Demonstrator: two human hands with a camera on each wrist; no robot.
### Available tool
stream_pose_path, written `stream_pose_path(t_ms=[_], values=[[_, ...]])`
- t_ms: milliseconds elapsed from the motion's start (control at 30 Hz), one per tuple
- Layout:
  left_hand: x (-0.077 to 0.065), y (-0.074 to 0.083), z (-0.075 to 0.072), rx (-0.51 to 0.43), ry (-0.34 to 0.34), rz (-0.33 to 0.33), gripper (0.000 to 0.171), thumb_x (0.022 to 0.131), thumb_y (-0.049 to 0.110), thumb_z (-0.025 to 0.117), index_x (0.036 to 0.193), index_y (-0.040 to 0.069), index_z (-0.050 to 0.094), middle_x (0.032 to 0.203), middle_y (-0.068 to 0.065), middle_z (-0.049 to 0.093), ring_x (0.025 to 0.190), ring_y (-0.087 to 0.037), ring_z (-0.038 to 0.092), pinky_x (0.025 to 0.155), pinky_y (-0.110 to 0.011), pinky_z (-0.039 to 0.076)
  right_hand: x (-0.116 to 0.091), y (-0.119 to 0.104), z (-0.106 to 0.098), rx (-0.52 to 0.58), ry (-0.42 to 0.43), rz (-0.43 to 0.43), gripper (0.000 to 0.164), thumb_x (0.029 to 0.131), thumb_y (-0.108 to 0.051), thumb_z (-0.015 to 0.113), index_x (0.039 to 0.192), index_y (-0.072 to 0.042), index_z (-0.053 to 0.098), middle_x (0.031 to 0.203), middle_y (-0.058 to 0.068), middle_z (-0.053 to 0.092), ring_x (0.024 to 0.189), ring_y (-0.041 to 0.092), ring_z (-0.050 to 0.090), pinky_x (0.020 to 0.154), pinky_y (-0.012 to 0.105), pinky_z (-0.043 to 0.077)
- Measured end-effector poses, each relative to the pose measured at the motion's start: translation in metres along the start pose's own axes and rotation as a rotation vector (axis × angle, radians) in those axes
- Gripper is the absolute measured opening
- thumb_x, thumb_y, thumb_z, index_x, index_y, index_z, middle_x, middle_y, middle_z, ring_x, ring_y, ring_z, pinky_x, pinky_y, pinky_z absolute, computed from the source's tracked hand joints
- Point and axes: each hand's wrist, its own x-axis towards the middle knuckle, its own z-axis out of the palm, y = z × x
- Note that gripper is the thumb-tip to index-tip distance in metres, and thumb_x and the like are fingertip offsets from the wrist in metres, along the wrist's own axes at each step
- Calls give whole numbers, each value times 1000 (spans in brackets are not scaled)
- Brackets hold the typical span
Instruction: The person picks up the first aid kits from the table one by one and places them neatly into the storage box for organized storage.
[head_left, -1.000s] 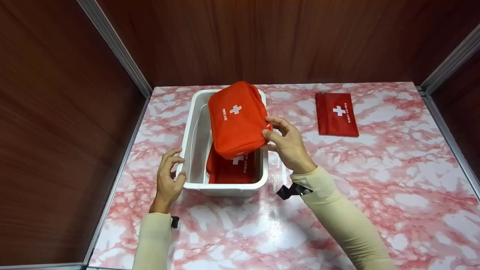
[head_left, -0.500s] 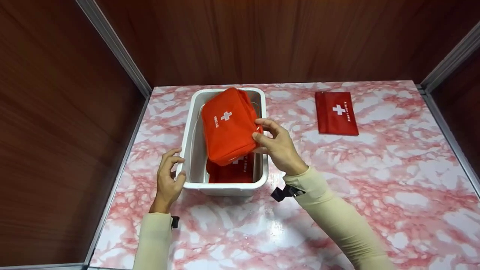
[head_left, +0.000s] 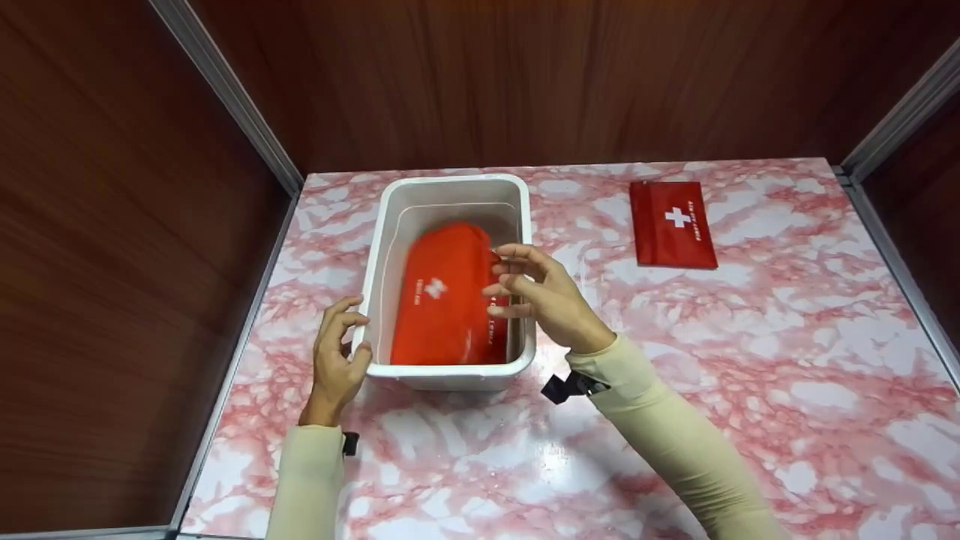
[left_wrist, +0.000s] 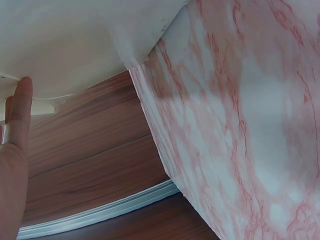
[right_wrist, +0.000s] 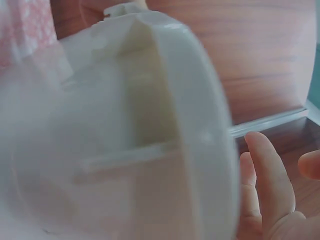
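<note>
Red first-aid bag [head_left: 444,304]: inside the bin, just left of the right hand's fingertips, motion-blurred. Right hand [head_left: 556,301]: fingers spread and slightly bent, gripping nothing, reaching over the right side of the white bin [head_left: 442,371]; can't tell whether a fingertip grazes the bag's edge. Left hand [head_left: 337,366]: fingers loosely bent and apart at the bin's left side near the front corner, a fingertip against the outer wall per left wrist view. Dark red pouch [head_left: 498,341] shows beside the bag's right edge, lettering visible. Flat first-aid pouch [head_left: 675,229] lies on the marbled table [head_left: 787,337], well right of the bin.
</note>
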Motion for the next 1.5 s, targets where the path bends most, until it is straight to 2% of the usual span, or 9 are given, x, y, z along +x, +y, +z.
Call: stream_pose_path(t_ms=[233,400,533,567,800,1067,1267,1500], values=[[0,0,0,-16,0,-21,29,66,-17,50,94,-17,57,124,-37,52,102,-17,56,52,-13,41,0,-5,-6,-3,0,-1,41,93,3,52,133,7,44,110,13,52,90,25,68,74,44,59],[-2,-7,0,-13,7,-10,29,66,-15,50,94,-15,58,124,-37,52,101,-15,56,50,-12,37,-1,-10,-12,-3,12,-4,40,94,2,52,133,5,45,111,14,53,91,26,68,76,45,58],[-2,-8,0,-10,12,10,29,66,-16,50,94,-15,58,122,-38,52,103,-16,57,49,-11,36,-1,-15,-18,11,25,-16,38,94,3,51,133,4,46,114,19,52,90,26,68,77,47,58],[-1,-3,1,-12,11,15,29,65,-17,50,94,-16,57,122,-40,51,103,-17,57,49,-11,36,-1,-16,-20,15,31,-20,38,94,3,51,133,3,46,116,21,52,90,26,68,77,48,58],[0,0,1,-10,12,12,28,66,-16,50,94,-16,57,122,-39,51,101,-15,57,49,-11,32,-2,-21,-35,10,65,-48,37,94,3,49,132,3,47,117,22,50,94,33,68,79,49,57],[-1,-1,1,-23,15,-1,29,66,-16,50,94,-17,57,122,-39,51,101,-14,56,50,-12,37,-3,-23,-53,-40,114,-45,38,93,2,52,131,0,49,119,17,53,94,28,68,79,46,58],[-1,-1,1,-24,14,1,29,66,-18,50,94,-17,57,122,-39,51,102,-15,56,52,-11,38,-4,-27,-69,-58,152,-48,37,93,4,54,130,-3,50,120,18,52,95,28,68,80,44,58],[0,0,2,-22,16,4,29,66,-17,50,93,-16,57,121,-39,52,102,-17,57,53,-11,40,-6,-33,-87,-80,174,-57,39,95,3,56,133,-2,47,120,17,53,97,28,68,79,44,58]])
